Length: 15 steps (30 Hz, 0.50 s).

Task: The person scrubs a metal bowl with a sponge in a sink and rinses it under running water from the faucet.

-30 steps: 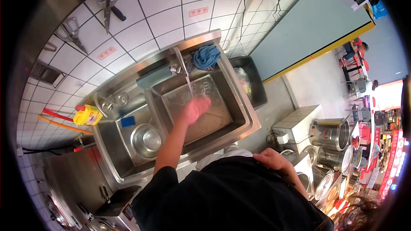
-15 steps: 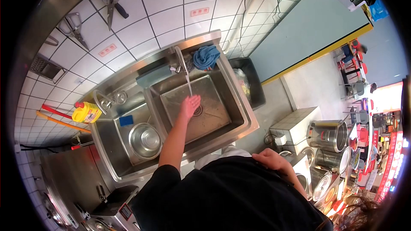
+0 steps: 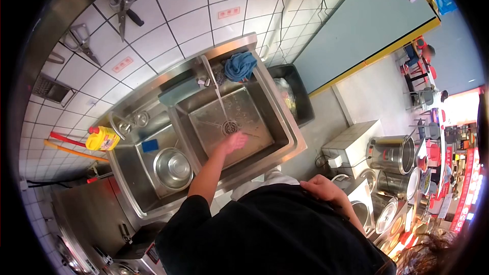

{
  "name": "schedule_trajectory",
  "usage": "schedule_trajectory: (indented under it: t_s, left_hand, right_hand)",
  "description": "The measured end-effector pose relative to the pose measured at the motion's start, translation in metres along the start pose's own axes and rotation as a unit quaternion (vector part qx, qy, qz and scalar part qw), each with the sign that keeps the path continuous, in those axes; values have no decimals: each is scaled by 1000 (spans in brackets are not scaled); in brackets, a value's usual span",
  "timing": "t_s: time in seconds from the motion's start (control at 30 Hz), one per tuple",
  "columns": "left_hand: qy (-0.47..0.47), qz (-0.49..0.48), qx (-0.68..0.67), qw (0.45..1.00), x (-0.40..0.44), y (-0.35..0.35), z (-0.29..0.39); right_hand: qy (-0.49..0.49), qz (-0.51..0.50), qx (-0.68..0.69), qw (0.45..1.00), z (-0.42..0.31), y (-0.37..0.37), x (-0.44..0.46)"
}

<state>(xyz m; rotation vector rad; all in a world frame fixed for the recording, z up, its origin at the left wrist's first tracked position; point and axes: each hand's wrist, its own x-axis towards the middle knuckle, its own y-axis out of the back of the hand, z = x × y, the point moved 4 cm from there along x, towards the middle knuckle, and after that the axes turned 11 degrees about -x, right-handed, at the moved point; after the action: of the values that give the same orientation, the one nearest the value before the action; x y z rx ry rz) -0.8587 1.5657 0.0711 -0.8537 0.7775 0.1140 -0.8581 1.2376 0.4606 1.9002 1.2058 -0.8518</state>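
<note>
My left hand is over the right sink basin, holding nothing, with its fingers stretched out just below the round drain. Water runs from the tap and falls near the drain, apart from the hand. My right hand rests at the waist of the black shirt, its fingers curled against the cloth; what they hold, if anything, is hidden. A blue cloth lies on the sink's back right corner.
The left basin holds a metal bowl and a blue sponge. A yellow bottle stands at its left edge. Scissors hang on the tiled wall. A black bin is right of the sink, and steel pots stand farther right.
My left hand has come out of the water stream and moved down toward the basin's front side. My right hand stays at the waist.
</note>
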Motion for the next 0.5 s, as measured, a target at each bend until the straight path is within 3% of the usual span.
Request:
schedule_trajectory:
  t_s: [0.07,0.17,0.3,0.4,0.5]
  left_hand:
    - [12,125,91,988,13,37,-27]
    - [-23,146,12,989,28,69,-33]
    - [97,121,114,981,29,70,-37]
    - [160,94,152,971,65,93,-79]
    - [223,91,209,948,82,102,-119]
  right_hand:
    - [-1,-9,7,1000,2,0,1]
    - [-1,-16,20,1000,6,-2,4]
    - [-4,-7,2,1000,12,-2,6]
    - [-58,-45,18,997,19,-8,8]
    - [-46,-58,35,997,41,-16,16]
